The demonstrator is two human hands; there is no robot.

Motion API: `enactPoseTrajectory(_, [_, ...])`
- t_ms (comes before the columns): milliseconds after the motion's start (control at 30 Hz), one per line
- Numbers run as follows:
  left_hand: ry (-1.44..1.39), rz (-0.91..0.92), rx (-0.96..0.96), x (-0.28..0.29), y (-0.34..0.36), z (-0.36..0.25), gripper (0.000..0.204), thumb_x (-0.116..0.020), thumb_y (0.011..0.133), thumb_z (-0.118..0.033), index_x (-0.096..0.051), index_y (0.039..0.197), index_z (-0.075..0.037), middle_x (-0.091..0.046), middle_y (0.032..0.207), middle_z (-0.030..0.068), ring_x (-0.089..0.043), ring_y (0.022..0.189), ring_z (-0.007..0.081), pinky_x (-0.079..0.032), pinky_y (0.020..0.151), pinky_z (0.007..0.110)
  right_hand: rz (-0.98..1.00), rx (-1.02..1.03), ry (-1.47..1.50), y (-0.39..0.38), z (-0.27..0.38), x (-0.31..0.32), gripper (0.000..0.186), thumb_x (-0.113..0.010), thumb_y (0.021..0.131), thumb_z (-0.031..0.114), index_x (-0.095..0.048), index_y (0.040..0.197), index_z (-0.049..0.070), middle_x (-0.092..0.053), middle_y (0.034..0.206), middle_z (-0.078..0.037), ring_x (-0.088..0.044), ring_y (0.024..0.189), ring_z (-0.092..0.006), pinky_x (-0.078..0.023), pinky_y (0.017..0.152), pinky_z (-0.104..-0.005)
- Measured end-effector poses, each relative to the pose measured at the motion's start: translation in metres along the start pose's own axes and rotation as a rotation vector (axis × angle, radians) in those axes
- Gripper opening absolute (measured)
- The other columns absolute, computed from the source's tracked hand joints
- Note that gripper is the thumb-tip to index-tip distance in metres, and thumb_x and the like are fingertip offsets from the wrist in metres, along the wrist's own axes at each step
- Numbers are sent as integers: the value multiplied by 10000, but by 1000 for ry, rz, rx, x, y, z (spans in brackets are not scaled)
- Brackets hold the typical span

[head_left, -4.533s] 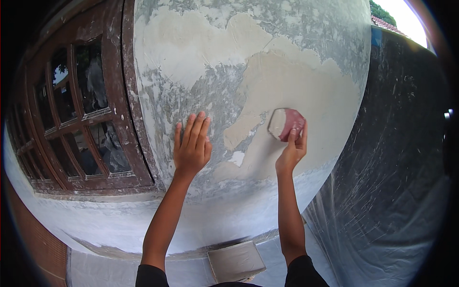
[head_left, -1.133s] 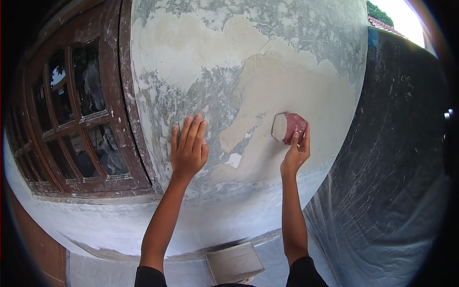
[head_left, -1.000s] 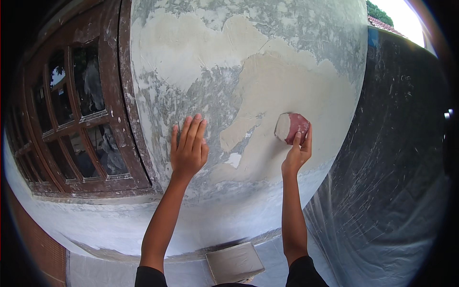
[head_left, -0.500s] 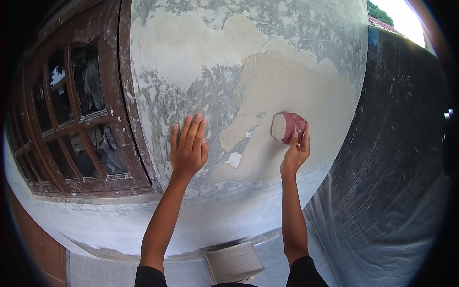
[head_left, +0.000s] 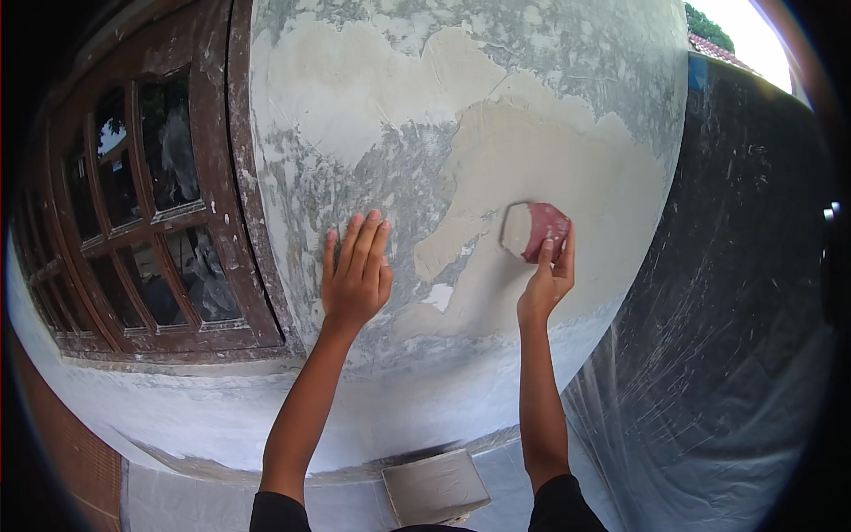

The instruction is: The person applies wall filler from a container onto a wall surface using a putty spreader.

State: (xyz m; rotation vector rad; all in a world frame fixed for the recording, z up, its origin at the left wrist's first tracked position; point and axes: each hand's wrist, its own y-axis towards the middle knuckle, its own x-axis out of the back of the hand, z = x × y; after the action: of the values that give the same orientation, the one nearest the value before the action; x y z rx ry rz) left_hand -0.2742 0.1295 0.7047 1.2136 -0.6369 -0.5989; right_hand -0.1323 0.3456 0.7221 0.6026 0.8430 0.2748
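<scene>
My right hand grips a red putty spreader by its right and lower edge, thumb and fingers closed on it. Cream putty coats the spreader's left part. It is at the wall, over the beige putty patch, and casts a shadow below and to the left. Further left, my left hand rests flat against the grey, mottled wall with its fingers stretched out and nothing in it. A small pale spot shows on the wall between the two hands.
A brown wooden window with glass panes lies to the left. Dark plastic sheeting hangs along the right. Low down, a putty-smeared rectangular board or box lid sits near the wall's foot, by grey sheeting on the floor.
The view has shifted slightly. Against the wall, my right hand and the spreader have slid a little left and up. My left hand stays at the same place on the wall.
</scene>
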Motion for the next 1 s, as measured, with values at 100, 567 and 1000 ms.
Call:
enactPoseTrajectory(100, [5, -8, -4, 0, 0, 1, 433, -481, 933, -139, -563, 1355, -98, -530, 1447, 54, -442, 1387, 221, -244, 1192, 477, 313, 137, -181, -11, -18, 2, 460, -612, 980, 84, -509, 1424, 25, -577, 1341, -144, -541, 1193, -188, -421, 1011, -311])
enactPoseTrajectory(567, [2, -5, -3, 1, 0, 1, 437, -488, 934, -142, -554, 1363, -94, -526, 1452, 55, -443, 1387, 224, -245, 1191, 481, 471, 232, -470, -20, -22, -3, 445, -612, 979, 84, -534, 1417, 64, -590, 1316, -128, -587, 1057, -128, -472, 857, -240])
enactPoseTrajectory(1000, [11, -13, -2, 0, 0, 1, 429, -480, 939, -146, -561, 1358, -104, -535, 1443, 51, -453, 1379, 222, -251, 1190, 476, 343, 79, -308, -5, -14, -15, 446, -603, 990, 99, -517, 1424, 45, -579, 1341, -123, -582, 1135, -175, -452, 973, -288])
